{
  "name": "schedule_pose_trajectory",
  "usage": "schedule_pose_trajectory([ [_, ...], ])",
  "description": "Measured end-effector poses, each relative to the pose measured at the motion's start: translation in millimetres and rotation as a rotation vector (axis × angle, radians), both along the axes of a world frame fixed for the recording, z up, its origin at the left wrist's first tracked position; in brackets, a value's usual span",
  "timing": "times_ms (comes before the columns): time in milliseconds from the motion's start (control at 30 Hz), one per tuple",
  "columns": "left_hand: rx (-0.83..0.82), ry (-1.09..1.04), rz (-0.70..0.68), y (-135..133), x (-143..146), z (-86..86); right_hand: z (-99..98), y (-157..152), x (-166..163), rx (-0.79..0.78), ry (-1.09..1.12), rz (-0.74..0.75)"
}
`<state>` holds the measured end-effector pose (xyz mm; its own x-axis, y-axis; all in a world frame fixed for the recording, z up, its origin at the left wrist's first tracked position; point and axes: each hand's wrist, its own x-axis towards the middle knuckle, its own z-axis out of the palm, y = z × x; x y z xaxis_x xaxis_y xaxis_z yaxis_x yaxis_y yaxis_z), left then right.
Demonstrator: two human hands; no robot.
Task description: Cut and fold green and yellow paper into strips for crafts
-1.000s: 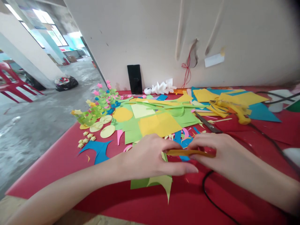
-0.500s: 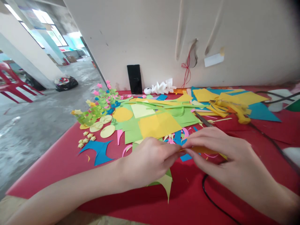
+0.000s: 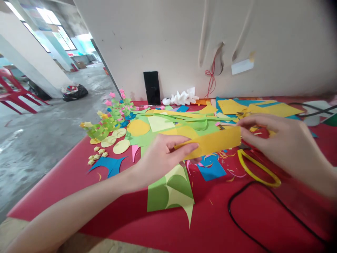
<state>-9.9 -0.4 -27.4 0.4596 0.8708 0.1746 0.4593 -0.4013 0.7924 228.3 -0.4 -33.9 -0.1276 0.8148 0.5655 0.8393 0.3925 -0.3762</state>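
Observation:
A folded-looking strip of orange-yellow paper (image 3: pixel 216 142) is stretched between my two hands above the table. My left hand (image 3: pixel 171 154) pinches its left end between thumb and fingers. At the strip's upper right corner, the thumb and forefinger of my right hand (image 3: pixel 279 144) close on the edge. Just below the right hand lie scissors with a yellow-rimmed handle (image 3: pixel 259 170); the hand hides part of them. Under the strip are a blue paper piece (image 3: pixel 212 169) and small coloured scraps. Green paper (image 3: pixel 158 195) with pale yellow offcuts (image 3: pixel 180 198) lies nearer me.
Paper flowers (image 3: pixel 116 112), pale paper discs (image 3: pixel 121 147) and small folded stars (image 3: pixel 97 154) stand at the left. A phone (image 3: pixel 152 88) leans on the back wall. A black cable (image 3: pixel 237 219) loops at the front right. More yellow sheets (image 3: pixel 276 109) lie at the back right.
The yellow paper has been raised and turned to show its broad side. My right hand has moved up and right to its far end, covering the yellow glue gun and uncovering the scissors' handle.

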Motion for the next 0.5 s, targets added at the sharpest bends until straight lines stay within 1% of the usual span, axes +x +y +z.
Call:
schedule_pose_trajectory([
  [33, -0.041, -0.043, 0.012, 1, -1, 0.9, 0.4, 0, -1, -0.073, 0.023, 0.047],
  [67, -0.087, -0.076, 0.02, 1, -1, 1.6, 0.6, -2, -3, -0.184, 0.068, 0.124],
  [133, -0.178, -0.119, 0.016, 2, -2, 1.9, 0.4, -8, -10, -0.454, 0.244, 0.292],
  [167, -0.22, -0.131, 0.0, 2, -2, 1.4, -0.1, -12, -15, -0.579, 0.365, 0.347],
  [200, -0.25, -0.134, -0.019, 2, -1, 0.5, -0.8, -15, -19, -0.67, 0.492, 0.369],
  [233, -0.257, -0.136, -0.031, 3, -1, -0.7, -1.6, -19, -23, -0.713, 0.597, 0.35],
  [300, -0.194, -0.144, -0.034, 3, 0, -3.8, -3.2, -23, -30, -0.701, 0.689, 0.266],
  [367, -0.048, -0.143, -0.033, 3, 1, -6.7, -4.2, -26, -34, -0.672, 0.708, 0.208],
  [433, 0.101, -0.128, -0.081, 1, 1, -8.8, -4.9, -27, -37, -0.636, 0.72, 0.194],
  [500, 0.177, -0.097, -0.14, -1, 1, -10.0, -5.4, -28, -39, -0.613, 0.723, 0.207],
])
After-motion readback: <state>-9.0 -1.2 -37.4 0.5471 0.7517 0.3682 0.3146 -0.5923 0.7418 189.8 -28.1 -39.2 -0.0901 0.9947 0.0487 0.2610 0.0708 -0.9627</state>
